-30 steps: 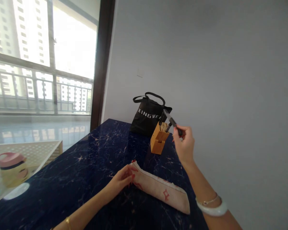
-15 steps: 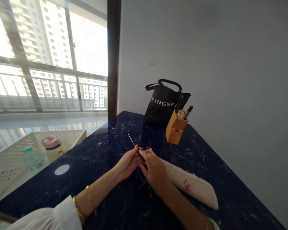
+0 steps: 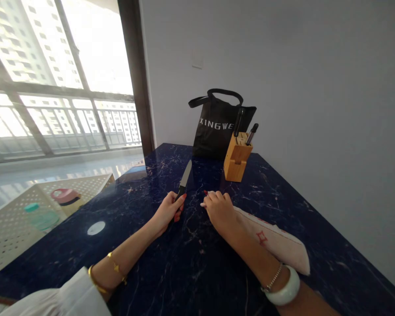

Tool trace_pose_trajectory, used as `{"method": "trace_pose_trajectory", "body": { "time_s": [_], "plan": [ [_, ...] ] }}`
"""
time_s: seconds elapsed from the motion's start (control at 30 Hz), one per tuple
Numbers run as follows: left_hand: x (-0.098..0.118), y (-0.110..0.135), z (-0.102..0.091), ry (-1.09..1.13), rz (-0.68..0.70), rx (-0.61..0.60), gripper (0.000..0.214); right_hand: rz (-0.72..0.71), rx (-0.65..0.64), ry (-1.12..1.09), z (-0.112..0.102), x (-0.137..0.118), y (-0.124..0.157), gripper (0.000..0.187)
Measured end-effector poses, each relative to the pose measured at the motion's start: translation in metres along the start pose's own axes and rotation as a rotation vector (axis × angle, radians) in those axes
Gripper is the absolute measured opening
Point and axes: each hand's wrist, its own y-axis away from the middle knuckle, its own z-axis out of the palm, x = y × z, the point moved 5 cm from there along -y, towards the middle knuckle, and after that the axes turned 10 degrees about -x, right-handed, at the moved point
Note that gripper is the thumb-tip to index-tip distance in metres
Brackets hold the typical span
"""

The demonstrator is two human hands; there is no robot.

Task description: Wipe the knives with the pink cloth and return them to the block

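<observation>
A kitchen knife [image 3: 185,177] with a grey blade and black handle is held in my left hand [image 3: 167,210]. My fingers wrap the handle, and the blade points away over the dark table. My right hand [image 3: 220,213] is closed at the far end of a rolled white cloth [image 3: 283,245] with red marks, which lies slantwise under and beside my right forearm. A small pale bit shows by the right fingertips. Beyond my hands stands a wooden knife block [image 3: 237,160] with two black-handled tools upright in it.
A black tote bag [image 3: 213,131] stands behind the knife block near the wall. A white round disc [image 3: 96,228] lies on the dark marbled table [image 3: 145,281] at left. Beyond its left edge, a perforated cream basket [image 3: 6,228] holds a teal-capped bottle [image 3: 41,217] and a pink-lidded bottle [image 3: 66,199].
My hands have moved apart. The knife has gone left with my left hand, its blade now turned broadside and pointing away. My right hand has come off the knife to the cloth's end.
</observation>
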Motion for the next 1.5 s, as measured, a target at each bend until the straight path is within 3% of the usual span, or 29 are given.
{"method": "trace_pose_trajectory", "body": {
  "time_s": [0.13,0.23,0.43,0.6,0.73,0.97,1.23,1.5],
  "plan": [
    [-0.006,-0.002,0.006,-0.259,-0.03,-0.095,0.033,0.153,0.131,-0.102,-0.011,0.024,0.002,0.01],
    [-0.007,-0.001,0.013,-0.527,0.043,-0.173,0.031,0.205,0.225,-0.186,-0.021,0.026,0.005,0.01],
    [0.001,0.008,0.024,-0.848,0.112,-0.211,0.027,0.045,0.22,-0.513,-0.018,0.003,0.003,0.012],
    [0.004,0.011,0.026,-0.899,0.079,-0.199,0.026,-0.084,0.17,-0.643,-0.013,-0.003,0.003,0.011],
    [0.004,0.014,0.032,-0.981,0.085,-0.186,0.027,0.061,0.217,-0.702,-0.014,0.01,0.004,0.009],
    [0.004,0.014,0.033,-1.018,0.108,-0.197,0.023,0.033,0.138,-0.597,-0.008,0.008,0.0,0.011],
    [0.002,0.014,0.035,-1.216,0.079,-0.208,0.027,0.005,0.136,-0.548,-0.007,0.006,0.0,0.008],
    [0.0,0.014,0.036,-1.262,0.095,-0.199,0.025,-0.015,0.151,-0.476,-0.013,0.002,0.005,0.01]
  ]
}}
